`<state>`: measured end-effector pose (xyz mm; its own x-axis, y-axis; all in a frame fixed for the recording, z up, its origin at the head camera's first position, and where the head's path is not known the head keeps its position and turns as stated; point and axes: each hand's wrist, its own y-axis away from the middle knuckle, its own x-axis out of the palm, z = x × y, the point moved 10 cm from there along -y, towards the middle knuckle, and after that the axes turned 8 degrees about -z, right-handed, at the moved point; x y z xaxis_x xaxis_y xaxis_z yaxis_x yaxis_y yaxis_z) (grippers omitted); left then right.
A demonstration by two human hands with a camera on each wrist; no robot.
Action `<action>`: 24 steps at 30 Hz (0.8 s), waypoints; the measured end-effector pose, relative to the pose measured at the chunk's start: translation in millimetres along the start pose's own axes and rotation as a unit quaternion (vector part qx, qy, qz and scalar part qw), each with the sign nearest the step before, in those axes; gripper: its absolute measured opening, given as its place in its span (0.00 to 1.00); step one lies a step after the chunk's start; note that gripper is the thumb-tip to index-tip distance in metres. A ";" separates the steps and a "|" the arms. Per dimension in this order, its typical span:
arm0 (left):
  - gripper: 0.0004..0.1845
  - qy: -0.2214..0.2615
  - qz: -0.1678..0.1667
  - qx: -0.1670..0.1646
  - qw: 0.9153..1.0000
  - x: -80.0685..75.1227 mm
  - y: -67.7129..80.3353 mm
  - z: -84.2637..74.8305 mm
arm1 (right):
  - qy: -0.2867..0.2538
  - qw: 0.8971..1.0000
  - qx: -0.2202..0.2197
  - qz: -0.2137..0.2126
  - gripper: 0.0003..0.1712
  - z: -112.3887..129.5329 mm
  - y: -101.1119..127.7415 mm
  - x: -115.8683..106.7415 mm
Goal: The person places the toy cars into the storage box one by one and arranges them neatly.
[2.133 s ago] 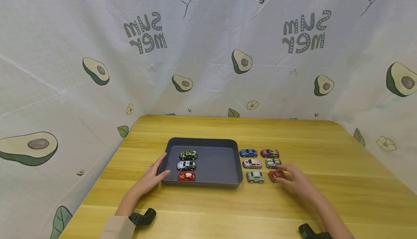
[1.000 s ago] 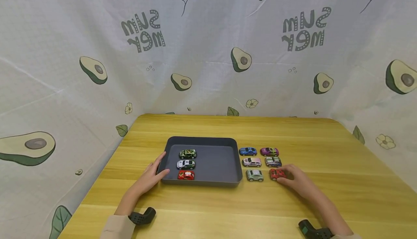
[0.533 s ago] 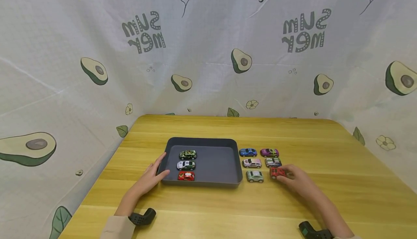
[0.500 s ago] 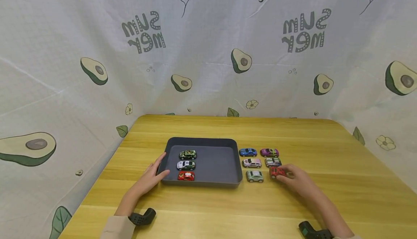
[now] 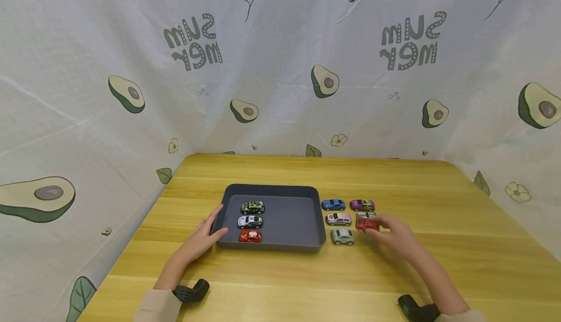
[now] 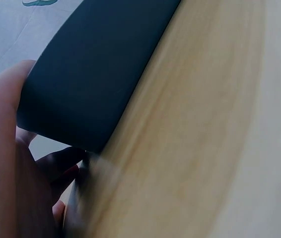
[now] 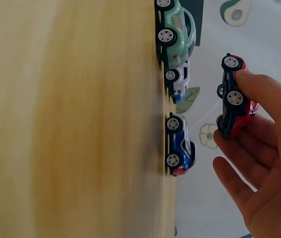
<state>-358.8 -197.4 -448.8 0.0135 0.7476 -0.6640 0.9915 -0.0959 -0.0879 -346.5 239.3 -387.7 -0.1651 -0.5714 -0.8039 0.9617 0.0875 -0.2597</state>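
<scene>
A dark grey tray (image 5: 271, 188) lies on the wooden table (image 5: 307, 171) and holds three toy cars in a column: green (image 5: 252, 208), white (image 5: 250, 221) and red (image 5: 251, 236). My left hand (image 5: 206, 234) rests against the tray's front left corner, fingers straight along the wall (image 6: 96, 74). My right hand (image 5: 377, 227) pinches a red toy car (image 5: 365, 223) between thumb and fingers. In the right wrist view this red car (image 7: 235, 99) hangs clear of the table, beside the mint car (image 7: 176, 32) and the blue car (image 7: 180, 144).
Right of the tray stand a blue car (image 5: 333, 204), a purple car (image 5: 362, 205), a pink-and-white car (image 5: 338, 219), a mint car (image 5: 342, 236) and a striped car partly hidden behind the held one. Avocado-print cloth walls surround the table.
My right hand closed on the red car at the front right of the group, lifted it off the table and carried it slightly left and away. The left hand stayed at the tray.
</scene>
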 end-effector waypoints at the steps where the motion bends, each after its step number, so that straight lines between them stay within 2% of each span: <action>1: 0.37 0.000 0.000 0.000 1.000 0.2 -0.4 0.1 | 0.002 1.000 -0.005 0.001 0.27 3.1 -1.0 0.5; 13: 0.37 0.000 -0.003 0.006 1.000 0.3 -0.5 0.4 | -0.006 0.999 -0.049 -0.014 0.21 39.7 -15.0 8.3; 24: 0.37 -0.004 -0.003 0.001 1.000 -1.3 -0.7 -0.3 | -0.028 0.998 -0.045 0.024 0.23 67.6 -24.3 34.0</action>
<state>-359.5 -198.1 -447.7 0.0072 0.7431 -0.6691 0.9913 -0.0932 -0.0928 -360.7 162.6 -372.6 -0.1042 -0.6089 -0.7864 0.9444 0.1874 -0.2703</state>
